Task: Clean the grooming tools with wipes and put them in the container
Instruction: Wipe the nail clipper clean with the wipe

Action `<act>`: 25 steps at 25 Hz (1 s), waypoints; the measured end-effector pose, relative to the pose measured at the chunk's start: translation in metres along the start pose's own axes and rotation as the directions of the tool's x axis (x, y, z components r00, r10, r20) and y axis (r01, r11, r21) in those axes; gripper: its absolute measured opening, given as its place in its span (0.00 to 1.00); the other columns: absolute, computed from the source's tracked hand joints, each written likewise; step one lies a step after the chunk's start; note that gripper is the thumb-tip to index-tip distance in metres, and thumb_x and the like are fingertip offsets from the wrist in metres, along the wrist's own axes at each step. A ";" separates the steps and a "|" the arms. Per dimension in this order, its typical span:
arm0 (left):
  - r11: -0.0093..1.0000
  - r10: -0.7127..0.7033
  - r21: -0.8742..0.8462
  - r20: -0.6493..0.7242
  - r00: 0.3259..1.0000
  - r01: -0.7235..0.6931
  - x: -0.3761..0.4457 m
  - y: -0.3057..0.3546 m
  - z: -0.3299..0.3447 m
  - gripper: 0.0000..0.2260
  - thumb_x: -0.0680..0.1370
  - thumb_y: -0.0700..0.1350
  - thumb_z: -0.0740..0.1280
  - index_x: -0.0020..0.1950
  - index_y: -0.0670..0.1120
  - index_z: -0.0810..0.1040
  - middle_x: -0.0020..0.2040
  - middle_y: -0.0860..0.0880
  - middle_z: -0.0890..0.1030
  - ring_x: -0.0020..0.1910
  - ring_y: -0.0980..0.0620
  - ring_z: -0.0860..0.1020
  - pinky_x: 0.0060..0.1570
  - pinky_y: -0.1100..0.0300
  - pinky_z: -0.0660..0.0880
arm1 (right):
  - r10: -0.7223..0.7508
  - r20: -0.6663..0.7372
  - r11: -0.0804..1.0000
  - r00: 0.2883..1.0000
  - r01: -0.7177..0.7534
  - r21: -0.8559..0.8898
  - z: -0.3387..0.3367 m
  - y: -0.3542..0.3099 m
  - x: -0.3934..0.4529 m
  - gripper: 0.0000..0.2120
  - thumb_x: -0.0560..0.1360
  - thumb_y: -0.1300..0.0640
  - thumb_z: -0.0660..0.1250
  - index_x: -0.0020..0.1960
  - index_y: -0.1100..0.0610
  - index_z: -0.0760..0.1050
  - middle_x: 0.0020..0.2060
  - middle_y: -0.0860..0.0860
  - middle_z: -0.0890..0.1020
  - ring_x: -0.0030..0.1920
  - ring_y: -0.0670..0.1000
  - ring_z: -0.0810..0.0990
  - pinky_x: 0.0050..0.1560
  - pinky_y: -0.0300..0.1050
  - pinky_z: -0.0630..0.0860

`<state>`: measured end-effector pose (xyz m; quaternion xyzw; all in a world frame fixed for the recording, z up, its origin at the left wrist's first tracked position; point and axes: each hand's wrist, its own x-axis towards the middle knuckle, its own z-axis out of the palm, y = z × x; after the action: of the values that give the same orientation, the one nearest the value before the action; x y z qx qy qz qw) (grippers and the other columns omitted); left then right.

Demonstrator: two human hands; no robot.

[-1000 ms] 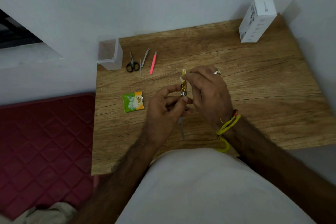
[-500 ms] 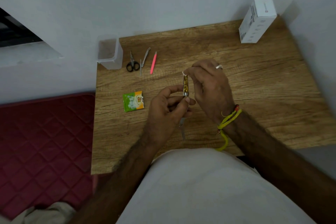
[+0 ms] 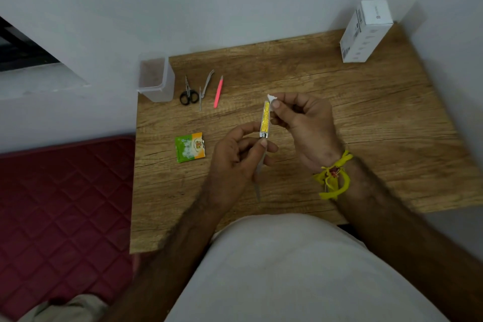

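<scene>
Left hand: I am seeing my left hand [image 3: 236, 157] pinching the near end of the nail clipper [image 3: 265, 121] between thumb and fingers, closed on it and holding it up above the desk [image 3: 366, 125].
Nail clipper: it is standing roughly lengthwise away from me, its yellow face turned up, with a thin metal blade hanging out below my left hand toward the desk's near edge.
Right hand: my right hand [image 3: 303, 123] is gripping a small white wipe [image 3: 271, 99] between thumb and forefinger, fingers curled tight on it.
Wipe: it is touching the far tip of the nail clipper.
Wrist: a yellow thread band [image 3: 333, 178] is sitting around my right wrist.
Container: the clear plastic container [image 3: 156, 77] is standing upright at the desk's far left corner; I cannot tell whether anything is lying inside.
Waiting tools: just to the right of the container, small black-handled scissors [image 3: 188, 93], a metal nipper [image 3: 205, 86] and a pink tweezer [image 3: 218, 91] are lying side by side on the desk, well apart from my hands.
Sachet: a green and orange wipe sachet [image 3: 189, 148] is lying flat to the left of my left hand.
Box: a white carton [image 3: 366, 31] is standing at the far right corner against the wall.
Beside the desk: a dark red quilted mattress [image 3: 60, 217] is lying to the left.
</scene>
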<state>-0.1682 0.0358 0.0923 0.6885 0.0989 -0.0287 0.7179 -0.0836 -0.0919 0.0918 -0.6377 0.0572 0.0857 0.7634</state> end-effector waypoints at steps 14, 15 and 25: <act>0.997 0.079 -0.003 0.014 0.997 -0.079 0.012 -0.013 -0.001 0.19 0.82 0.38 0.63 0.74 0.47 0.71 0.38 0.51 0.77 0.32 0.56 0.76 0.31 0.60 0.73 | 0.098 -0.019 0.973 0.995 -0.092 0.214 0.007 -0.006 -0.007 0.05 0.77 0.69 0.69 0.51 0.65 0.81 0.40 0.57 0.82 0.38 0.49 0.82 0.42 0.40 0.82; 0.998 0.062 -0.029 0.004 0.998 -0.062 0.013 -0.013 0.000 0.17 0.83 0.38 0.62 0.72 0.47 0.73 0.40 0.50 0.78 0.32 0.56 0.76 0.30 0.63 0.72 | 0.050 -0.052 0.983 0.997 -0.040 0.179 0.007 -0.004 -0.006 0.05 0.77 0.69 0.69 0.51 0.65 0.81 0.40 0.56 0.83 0.38 0.49 0.82 0.42 0.40 0.82; 0.970 -0.037 -0.234 0.132 0.991 0.067 0.015 -0.014 0.004 0.15 0.86 0.40 0.53 0.65 0.33 0.73 0.36 0.50 0.82 0.28 0.56 0.74 0.24 0.66 0.63 | -0.660 0.213 0.500 0.721 0.632 -0.592 0.006 0.015 0.008 0.06 0.77 0.68 0.67 0.50 0.63 0.83 0.46 0.53 0.82 0.48 0.49 0.81 0.47 0.47 0.79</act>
<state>-0.1553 0.0325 0.0759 0.5916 0.0737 -0.0793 0.7990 -0.0787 -0.0831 0.0771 -0.8294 -0.2013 -0.2046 0.4792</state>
